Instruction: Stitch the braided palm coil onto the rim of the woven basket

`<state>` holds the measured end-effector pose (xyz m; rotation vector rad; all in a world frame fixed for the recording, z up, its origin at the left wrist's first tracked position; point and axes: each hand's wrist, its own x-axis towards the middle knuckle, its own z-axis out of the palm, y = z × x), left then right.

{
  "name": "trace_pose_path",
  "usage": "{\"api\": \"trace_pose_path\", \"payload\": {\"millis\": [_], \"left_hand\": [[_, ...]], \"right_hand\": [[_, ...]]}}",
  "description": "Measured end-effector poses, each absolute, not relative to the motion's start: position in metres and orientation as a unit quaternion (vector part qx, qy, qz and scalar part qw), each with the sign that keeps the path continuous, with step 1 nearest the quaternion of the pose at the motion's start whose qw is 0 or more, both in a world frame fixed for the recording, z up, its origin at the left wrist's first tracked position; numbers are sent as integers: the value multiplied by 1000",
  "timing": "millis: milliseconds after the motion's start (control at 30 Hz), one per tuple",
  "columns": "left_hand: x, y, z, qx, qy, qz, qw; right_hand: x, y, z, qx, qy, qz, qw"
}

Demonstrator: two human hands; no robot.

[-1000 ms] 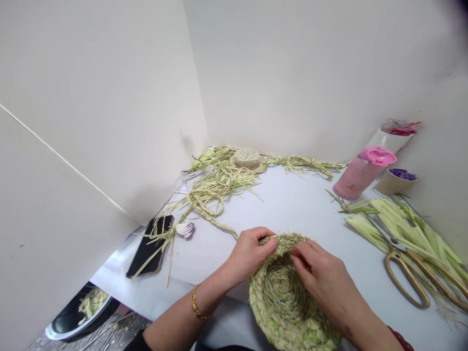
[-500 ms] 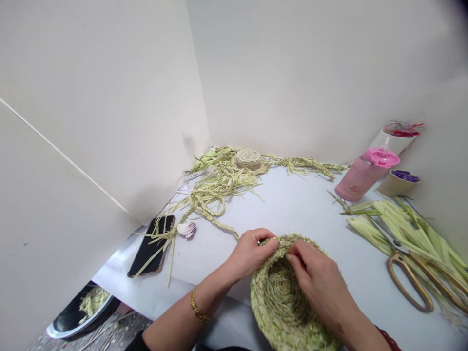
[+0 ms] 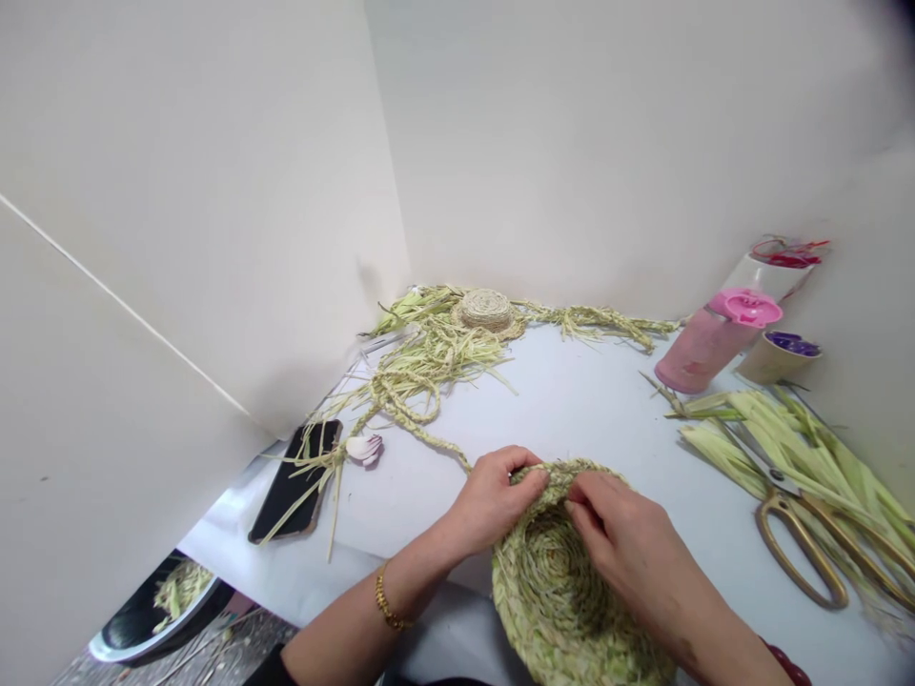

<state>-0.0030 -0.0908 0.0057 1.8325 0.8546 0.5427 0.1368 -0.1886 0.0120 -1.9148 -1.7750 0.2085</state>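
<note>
A round green woven straw piece (image 3: 554, 572) with a hollow, coiled middle stands at the table's near edge. My left hand (image 3: 500, 491) pinches its upper left rim, thumb on the inner side. On the upper right part of the rim, my right hand (image 3: 619, 529) is closed with thumb and forefinger together; anything thin between them is too small to make out. A braided strand (image 3: 421, 433) runs from the rim near my left hand back to a heap of loose straw (image 3: 457, 353).
A small straw hat (image 3: 486, 310) sits at the back. Left are a black phone (image 3: 293, 486) and a garlic-like bulb (image 3: 364, 449). Right are a pink bottle (image 3: 707, 348), a cup of purple items (image 3: 776, 360), husks (image 3: 822, 448) and gold-handled scissors (image 3: 790, 543). A basin (image 3: 118, 648) stands below left.
My right hand has shifted slightly right along the rim. The woven piece and my left hand have moved very little.
</note>
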Motion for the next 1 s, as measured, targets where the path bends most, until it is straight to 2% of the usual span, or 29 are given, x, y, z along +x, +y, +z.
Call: {"api": "trace_pose_path", "payload": {"millis": [400, 667, 1000], "left_hand": [[-5, -95, 8, 770, 343, 247, 478], [-6, -90, 4, 756, 326, 226, 520], [-3, -91, 3, 674, 346, 263, 598]], "right_hand": [[133, -187, 5, -724, -632, 75, 267], [129, -187, -6, -727, -614, 55, 302], [130, -183, -7, -723, -625, 30, 293]]}}
